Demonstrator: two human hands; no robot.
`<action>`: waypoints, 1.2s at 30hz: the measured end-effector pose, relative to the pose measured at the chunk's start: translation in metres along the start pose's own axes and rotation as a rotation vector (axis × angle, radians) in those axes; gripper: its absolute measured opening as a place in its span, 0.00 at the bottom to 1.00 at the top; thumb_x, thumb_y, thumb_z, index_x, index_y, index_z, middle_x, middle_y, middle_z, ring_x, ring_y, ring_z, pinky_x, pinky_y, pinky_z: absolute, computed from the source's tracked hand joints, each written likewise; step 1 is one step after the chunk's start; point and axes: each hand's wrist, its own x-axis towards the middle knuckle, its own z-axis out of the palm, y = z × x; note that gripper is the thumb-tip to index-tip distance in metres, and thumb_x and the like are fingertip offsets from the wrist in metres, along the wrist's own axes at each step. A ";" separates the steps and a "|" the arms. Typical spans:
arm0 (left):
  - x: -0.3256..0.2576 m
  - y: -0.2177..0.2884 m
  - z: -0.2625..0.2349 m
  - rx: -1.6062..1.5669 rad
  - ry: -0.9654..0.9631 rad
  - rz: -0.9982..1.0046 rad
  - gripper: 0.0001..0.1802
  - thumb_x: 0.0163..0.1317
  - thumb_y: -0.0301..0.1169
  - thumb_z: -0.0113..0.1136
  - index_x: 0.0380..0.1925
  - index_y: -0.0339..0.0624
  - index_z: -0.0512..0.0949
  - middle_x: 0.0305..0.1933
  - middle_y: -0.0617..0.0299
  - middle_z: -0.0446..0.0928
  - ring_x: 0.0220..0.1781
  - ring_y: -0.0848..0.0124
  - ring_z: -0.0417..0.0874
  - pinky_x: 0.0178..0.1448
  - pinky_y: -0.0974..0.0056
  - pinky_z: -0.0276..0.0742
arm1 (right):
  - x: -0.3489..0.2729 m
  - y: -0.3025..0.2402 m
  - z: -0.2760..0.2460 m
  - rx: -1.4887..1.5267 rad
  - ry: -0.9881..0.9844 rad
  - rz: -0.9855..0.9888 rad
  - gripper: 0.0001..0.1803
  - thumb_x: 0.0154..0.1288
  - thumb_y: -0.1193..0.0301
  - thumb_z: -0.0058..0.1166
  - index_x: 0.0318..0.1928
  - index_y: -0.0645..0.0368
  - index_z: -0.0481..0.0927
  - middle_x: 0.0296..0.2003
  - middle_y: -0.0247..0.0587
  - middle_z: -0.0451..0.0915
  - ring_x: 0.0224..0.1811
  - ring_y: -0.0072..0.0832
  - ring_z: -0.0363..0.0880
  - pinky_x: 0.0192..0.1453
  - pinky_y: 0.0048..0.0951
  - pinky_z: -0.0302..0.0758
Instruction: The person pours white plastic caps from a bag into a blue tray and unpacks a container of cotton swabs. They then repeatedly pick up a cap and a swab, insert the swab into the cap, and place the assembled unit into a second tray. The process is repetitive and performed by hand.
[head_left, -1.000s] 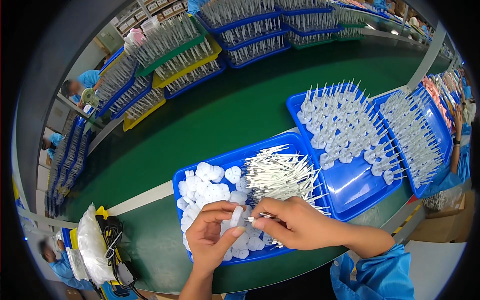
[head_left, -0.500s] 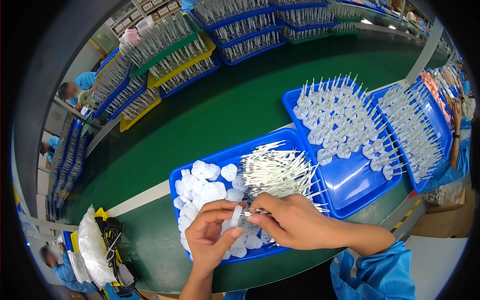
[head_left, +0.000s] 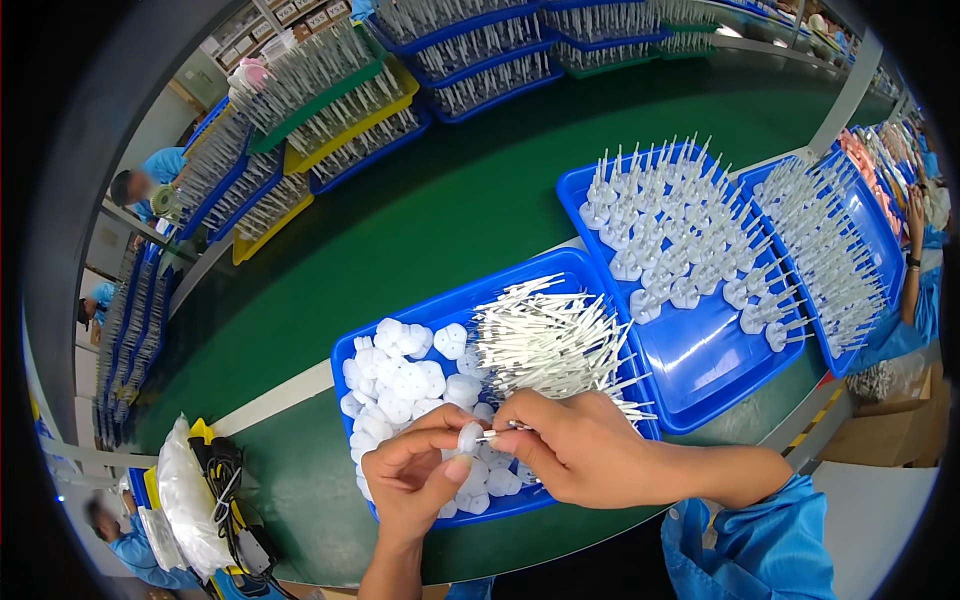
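Observation:
Over the near blue tray (head_left: 545,268), my left hand (head_left: 412,485) pinches a white, translucent flower-shaped plastic piece (head_left: 467,438) between thumb and fingers. My right hand (head_left: 590,450) grips a thin white stick (head_left: 487,436), its tip meeting the middle of the plastic piece; how deep it sits I cannot tell. Beneath my hands, a pile of similar white plastic pieces (head_left: 400,380) fills the tray's left side. A heap of loose white sticks (head_left: 545,340) with thin metal-looking ends lies on its right side, partly covered by my right hand.
To the right, a blue tray (head_left: 700,385) holds rows of plastic pieces with upright sticks (head_left: 660,225); another such tray (head_left: 835,260) adjoins it. Stacked filled trays (head_left: 350,120) line the green table's (head_left: 330,270) far side. A plastic bag (head_left: 187,500) and cables (head_left: 225,480) lie at left. Co-workers sit around.
The plastic piece in my left hand has turned, showing more of its rounded face. The stick in my right hand still meets it. The view has shifted slightly.

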 end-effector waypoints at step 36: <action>0.005 0.009 0.002 0.863 -0.123 0.484 0.27 0.49 0.22 0.77 0.50 0.33 0.78 0.62 0.33 0.72 0.53 0.45 0.86 0.54 0.51 0.85 | 0.008 0.011 0.000 -0.030 0.053 -0.213 0.09 0.61 0.76 0.63 0.41 0.60 0.79 0.29 0.43 0.77 0.25 0.38 0.79 0.26 0.36 0.73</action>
